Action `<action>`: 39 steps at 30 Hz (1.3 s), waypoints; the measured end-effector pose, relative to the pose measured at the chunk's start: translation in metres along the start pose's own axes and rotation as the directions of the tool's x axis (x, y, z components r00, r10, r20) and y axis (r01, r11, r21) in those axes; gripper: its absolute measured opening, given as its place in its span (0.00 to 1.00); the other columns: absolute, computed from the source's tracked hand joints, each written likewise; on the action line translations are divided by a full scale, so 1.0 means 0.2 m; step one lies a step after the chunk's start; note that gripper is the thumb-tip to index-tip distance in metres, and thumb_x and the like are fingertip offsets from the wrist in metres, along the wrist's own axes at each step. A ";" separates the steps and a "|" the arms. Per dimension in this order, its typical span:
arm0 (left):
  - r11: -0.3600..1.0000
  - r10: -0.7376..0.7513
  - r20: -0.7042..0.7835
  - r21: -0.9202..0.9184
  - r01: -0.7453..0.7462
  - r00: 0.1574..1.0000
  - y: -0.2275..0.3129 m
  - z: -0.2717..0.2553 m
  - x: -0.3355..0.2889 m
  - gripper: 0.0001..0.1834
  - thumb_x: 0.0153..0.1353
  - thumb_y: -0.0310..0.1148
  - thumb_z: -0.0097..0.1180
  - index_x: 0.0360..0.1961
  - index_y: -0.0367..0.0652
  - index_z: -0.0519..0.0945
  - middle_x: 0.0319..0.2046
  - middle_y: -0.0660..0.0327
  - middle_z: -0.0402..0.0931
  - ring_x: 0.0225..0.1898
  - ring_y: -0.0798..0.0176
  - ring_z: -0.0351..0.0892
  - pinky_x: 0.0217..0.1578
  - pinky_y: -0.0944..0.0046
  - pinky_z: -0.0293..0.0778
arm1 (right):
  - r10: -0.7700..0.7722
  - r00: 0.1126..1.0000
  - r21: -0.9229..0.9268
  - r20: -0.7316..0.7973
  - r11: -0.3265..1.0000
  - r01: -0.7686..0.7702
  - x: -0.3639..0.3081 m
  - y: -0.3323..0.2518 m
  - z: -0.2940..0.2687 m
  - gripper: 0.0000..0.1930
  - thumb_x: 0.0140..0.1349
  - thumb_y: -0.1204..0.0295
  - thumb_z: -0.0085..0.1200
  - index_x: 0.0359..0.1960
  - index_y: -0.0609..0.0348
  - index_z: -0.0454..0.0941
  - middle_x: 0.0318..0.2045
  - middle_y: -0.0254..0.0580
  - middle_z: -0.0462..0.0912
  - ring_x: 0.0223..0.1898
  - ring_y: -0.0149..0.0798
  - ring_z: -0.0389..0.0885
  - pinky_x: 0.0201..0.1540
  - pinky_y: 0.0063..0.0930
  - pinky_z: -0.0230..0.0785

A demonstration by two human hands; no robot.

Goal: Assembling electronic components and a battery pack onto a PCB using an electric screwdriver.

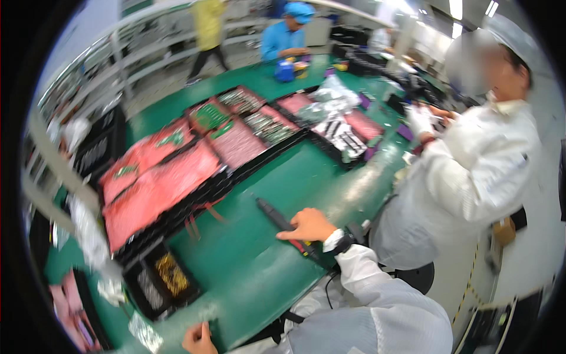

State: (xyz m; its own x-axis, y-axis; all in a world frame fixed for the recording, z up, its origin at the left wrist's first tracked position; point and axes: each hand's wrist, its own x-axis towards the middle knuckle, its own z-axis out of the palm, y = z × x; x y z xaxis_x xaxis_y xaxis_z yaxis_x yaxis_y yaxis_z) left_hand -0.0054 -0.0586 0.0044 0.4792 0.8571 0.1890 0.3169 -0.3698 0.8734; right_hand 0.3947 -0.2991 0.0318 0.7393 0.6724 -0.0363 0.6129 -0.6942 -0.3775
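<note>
Black and slender, a tool (274,213) lies on the green surface (265,259), right of the pink-lined trays (177,217), apparently gripped by the right hand (314,227); the step looks like handling it, and moving it calls for a steady grasp. Blur softens its tip. The curled left hand (199,340) is partly cut off; I cannot tell whether it holds anything.
</note>
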 end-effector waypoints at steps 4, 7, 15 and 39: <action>0.986 -0.028 0.033 -0.166 0.033 0.999 0.01 0.03 0.06 0.06 0.65 0.21 0.64 0.42 0.30 0.84 0.44 0.55 0.81 0.35 0.67 0.83 0.31 0.70 0.81 | 0.068 0.993 0.115 0.093 0.990 -0.078 -0.02 -0.05 -0.09 0.37 0.54 0.35 0.64 0.15 0.63 0.80 0.12 0.50 0.75 0.16 0.50 0.76 0.24 0.43 0.66; 0.938 -0.154 0.065 -0.305 0.167 0.986 0.03 0.02 0.09 0.12 0.70 0.24 0.59 0.52 0.32 0.83 0.53 0.55 0.79 0.37 0.66 0.85 0.37 0.68 0.84 | 0.123 0.990 0.097 0.063 0.987 -0.128 -0.04 -0.02 -0.07 0.33 0.55 0.42 0.69 0.16 0.65 0.76 0.10 0.42 0.69 0.15 0.34 0.66 0.22 0.40 0.58; 0.788 -0.268 0.005 -0.574 0.222 0.963 -0.07 -0.05 0.10 0.13 0.75 0.30 0.53 0.53 0.33 0.82 0.42 0.59 0.81 0.34 0.68 0.83 0.37 0.68 0.78 | 0.039 0.996 -0.008 0.085 0.999 -0.039 0.03 0.04 -0.02 0.33 0.59 0.50 0.70 0.15 0.66 0.68 0.13 0.30 0.58 0.19 0.26 0.56 0.22 0.35 0.47; 0.901 -0.163 0.049 -0.400 0.169 0.985 -0.05 -0.02 0.07 0.09 0.73 0.26 0.56 0.36 0.32 0.83 0.31 0.59 0.83 0.31 0.69 0.83 0.34 0.68 0.80 | 0.048 0.998 0.054 0.034 0.997 -0.050 0.01 -0.01 -0.02 0.33 0.59 0.54 0.69 0.14 0.65 0.61 0.12 0.34 0.55 0.18 0.29 0.54 0.22 0.40 0.46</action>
State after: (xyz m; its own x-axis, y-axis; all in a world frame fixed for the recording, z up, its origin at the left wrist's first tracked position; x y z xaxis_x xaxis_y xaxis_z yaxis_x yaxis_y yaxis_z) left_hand -0.0065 -0.0418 0.0002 0.4604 0.8874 0.0216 0.0394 -0.0448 0.9982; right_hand 0.3969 -0.2970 0.0363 0.7581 0.6465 -0.0860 0.5592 -0.7121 -0.4245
